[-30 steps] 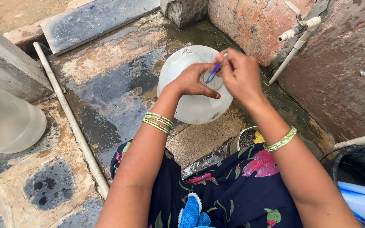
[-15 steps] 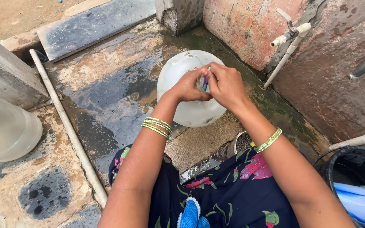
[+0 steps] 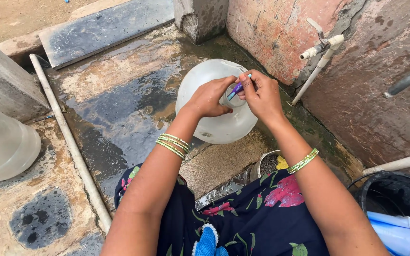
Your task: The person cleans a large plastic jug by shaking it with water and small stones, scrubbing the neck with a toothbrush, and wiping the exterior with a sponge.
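Head view. Jug, big, translucent white, stands upright on the wet slab, its mouth facing up toward the camera; that puts the opening in easy reach of both hands.

Left hand lies over the jug's shoulder beside the mouth, fingers curled together on the plastic, likely steadying it. Right hand sits at the mouth's far side, thumb and forefinger pinching a thin purple-and-blue tool, a brush by the look of it, slanted down into the opening. What the tip touches inside cannot be told.

Right of the jug, a white tap juts from the reddish wall; the jug stands close to it, not under the spout. No water seen running.

Left of the jug, a white pipe runs along the slab's edge; beyond it a second clear jug lies on its side.

Near side of the jug, a small metal bowl sits by the person's knee, and farther right a black bucket holds something pale blue.
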